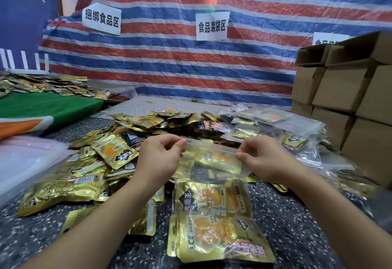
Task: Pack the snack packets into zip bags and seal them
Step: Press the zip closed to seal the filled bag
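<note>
packets [118,154] left, boxes [347,99] right

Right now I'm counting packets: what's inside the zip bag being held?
Inside the zip bag, gold snack packets show through the plastic; their number is unclear, since they overlap and glare blurs them.

Both forearms are bare to the frame's edge, and the left hand [158,159] and right hand [262,159] wear no gloves, rings or watch.
</note>
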Available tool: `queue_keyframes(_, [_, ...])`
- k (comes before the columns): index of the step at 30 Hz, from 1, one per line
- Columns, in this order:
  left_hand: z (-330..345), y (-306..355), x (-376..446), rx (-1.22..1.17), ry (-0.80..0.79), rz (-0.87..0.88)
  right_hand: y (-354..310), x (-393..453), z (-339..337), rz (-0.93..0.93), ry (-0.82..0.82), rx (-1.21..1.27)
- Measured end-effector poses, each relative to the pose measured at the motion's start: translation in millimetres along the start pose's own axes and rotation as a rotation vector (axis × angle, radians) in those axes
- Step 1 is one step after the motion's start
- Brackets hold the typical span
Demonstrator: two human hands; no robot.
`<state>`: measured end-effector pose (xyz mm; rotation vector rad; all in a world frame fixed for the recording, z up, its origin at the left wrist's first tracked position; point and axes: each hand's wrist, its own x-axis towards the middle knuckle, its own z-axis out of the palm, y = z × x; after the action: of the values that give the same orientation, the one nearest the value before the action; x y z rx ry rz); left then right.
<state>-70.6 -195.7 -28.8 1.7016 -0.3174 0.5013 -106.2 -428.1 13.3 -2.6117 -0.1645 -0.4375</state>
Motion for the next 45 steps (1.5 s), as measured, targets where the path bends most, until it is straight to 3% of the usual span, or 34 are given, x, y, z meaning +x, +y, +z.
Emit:
queue_keyframes(13, [-1,-5,3,-0.062,0.012,-0.019,28,-14,9,-0.049,0.114,0.293])
queue_keyframes(18, [3,-6,1,-0.149,-0.065,-0.088,37,-22,13,-0.094,0.096,0.480])
queue_keyframes(22, [7,-4,0,-0.342,-0.147,-0.209,42,-23,26,0.065,-0.118,0.781])
queue_keyframes(24, [9,-1,-1,-0.426,-0.180,-0.231,44,-22,31,0.085,-0.212,0.757])
queue_keyframes(29, [9,4,2,-0.600,-0.168,-0.279,45,-22,36,0.114,-0.217,0.757])
queue_keyframes(36, [10,1,4,-0.672,-0.136,-0.293,35,-29,34,0.100,-0.601,0.737])
queue_keyframes(41, [10,-7,7,-0.491,-0.042,-0.305,25,-32,26,0.089,-0.545,0.750])
queue_keyframes(45, [8,-10,14,-0.256,0.126,-0.214,25,-22,18,0.203,-0.221,0.901])
